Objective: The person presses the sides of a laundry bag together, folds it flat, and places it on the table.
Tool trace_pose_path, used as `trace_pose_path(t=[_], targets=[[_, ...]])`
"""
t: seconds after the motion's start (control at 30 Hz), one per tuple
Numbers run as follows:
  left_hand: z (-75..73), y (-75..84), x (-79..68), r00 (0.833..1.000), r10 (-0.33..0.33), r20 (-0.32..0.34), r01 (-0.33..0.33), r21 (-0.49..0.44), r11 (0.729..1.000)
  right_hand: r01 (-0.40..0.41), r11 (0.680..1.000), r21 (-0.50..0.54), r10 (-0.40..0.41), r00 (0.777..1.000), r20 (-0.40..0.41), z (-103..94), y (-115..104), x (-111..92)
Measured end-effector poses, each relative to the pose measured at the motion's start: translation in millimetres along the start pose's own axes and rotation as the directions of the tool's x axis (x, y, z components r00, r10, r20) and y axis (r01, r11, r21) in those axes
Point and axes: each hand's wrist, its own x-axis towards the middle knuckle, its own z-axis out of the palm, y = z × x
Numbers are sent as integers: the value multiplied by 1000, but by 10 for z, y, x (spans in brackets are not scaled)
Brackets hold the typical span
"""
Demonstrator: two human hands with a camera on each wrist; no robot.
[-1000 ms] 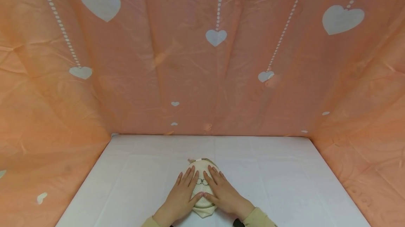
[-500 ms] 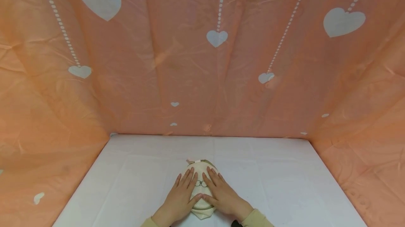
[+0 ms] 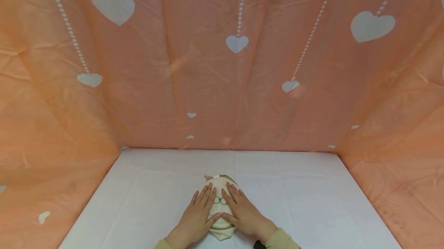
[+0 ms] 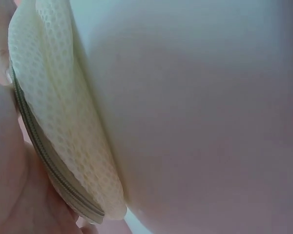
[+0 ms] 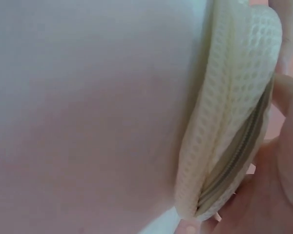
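Observation:
A cream mesh pouch lies on the white table, with a small dark outline print on its top that looks like a pair of glasses. My left hand rests on its left side with fingers straight. On the opposite side rests my right hand, also with straight fingers, and the two thumbs meet near the pouch's front end. In the left wrist view a tan zipper curves along the honeycomb mesh edge. The right wrist view shows the same kind of zipper. What the pouch contains is hidden.
White cloth covers the table. Behind it hangs an orange curtain printed with pale hearts, and similar curtain walls close off the left and right sides.
The head view has shifted very slightly. Both hands stay on the pouch in the same pose, with no clear movement.

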Motion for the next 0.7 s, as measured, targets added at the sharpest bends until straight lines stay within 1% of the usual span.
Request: trace_pose_path(t=[0.17,0.3,0.4,0.47,0.57,0.7], targets=[[15,-7,-5,1000,0,-1,0,19,1000,-8,1000,17,7,1000,22,-45,-14,0],[7,-7,0,1000,14,-28,-13,34,999,-25,999,40,24,999,32,-71,-16,3],[-6,-5,1,998,21,-51,-20,27,999,-34,998,59,32,999,34,-81,-16,8],[-12,-3,1,998,21,-55,-20,17,1000,-37,998,59,35,999,35,-87,-17,9],[-25,-1,6,998,17,-53,-17,7,1000,-31,998,55,30,999,18,-97,-25,11],[-59,4,16,999,12,-36,-12,11,1000,-10,998,56,12,999,-33,-115,-36,21]])
